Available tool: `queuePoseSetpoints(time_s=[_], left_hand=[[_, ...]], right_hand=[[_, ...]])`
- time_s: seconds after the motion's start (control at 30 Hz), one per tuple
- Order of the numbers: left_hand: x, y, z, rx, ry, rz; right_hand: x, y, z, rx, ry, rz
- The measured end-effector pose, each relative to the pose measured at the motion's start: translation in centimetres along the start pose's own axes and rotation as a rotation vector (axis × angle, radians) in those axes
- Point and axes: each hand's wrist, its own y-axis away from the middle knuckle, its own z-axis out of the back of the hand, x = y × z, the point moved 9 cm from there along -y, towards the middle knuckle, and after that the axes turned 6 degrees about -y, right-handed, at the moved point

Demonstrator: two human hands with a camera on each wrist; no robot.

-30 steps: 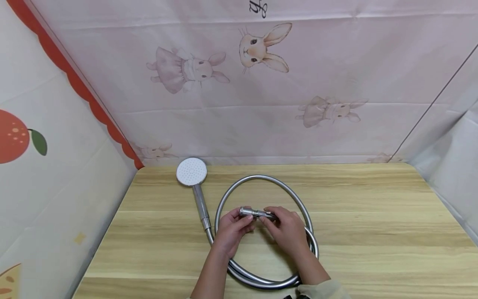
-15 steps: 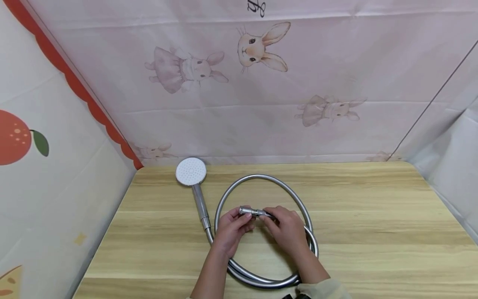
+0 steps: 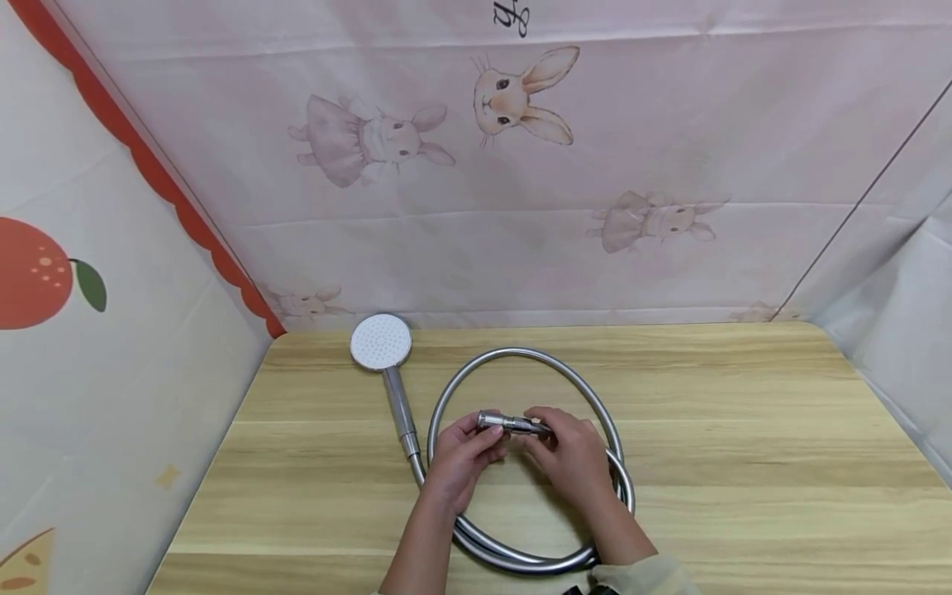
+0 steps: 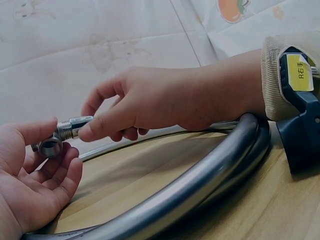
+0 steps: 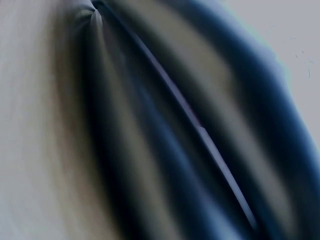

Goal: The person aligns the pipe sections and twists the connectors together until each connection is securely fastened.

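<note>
In the head view my left hand [image 3: 459,463] holds a small chrome pipe fitting [image 3: 492,420] between thumb and fingers, above the table. The left wrist view shows the fitting's open threaded port [image 4: 50,148] facing the camera, and a threaded end pointing toward the other hand. My right hand [image 3: 574,453] pinches the metal hose end [image 4: 80,122] against that threaded end; whether the threads are engaged cannot be told. From there the silver shower hose [image 3: 521,353] loops over the table to a shower head [image 3: 382,341] at the left. The right wrist view is a blurred close-up of dark tubing.
The wood-grain table [image 3: 744,430] reaches back to a pink rabbit-print curtain [image 3: 654,107]. A white sheet with fruit prints [image 3: 149,355] hangs along the left side. The coiled hose lies around and beneath both forearms.
My right thumb and fingers have shifted slightly on the hose end, so more of the metal shows beside the fitting. My left hand stays nearly still. Shower head and hose loops have not moved.
</note>
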Motion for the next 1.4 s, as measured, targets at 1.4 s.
queuePoseSetpoints(time_s=[1.4], left_hand=[[0.07, -0.10, -0.04, -0.004, -0.019, -0.022]], right_hand=[[0.07, 0.04, -0.17, 0.026, 0.037, 0.017]])
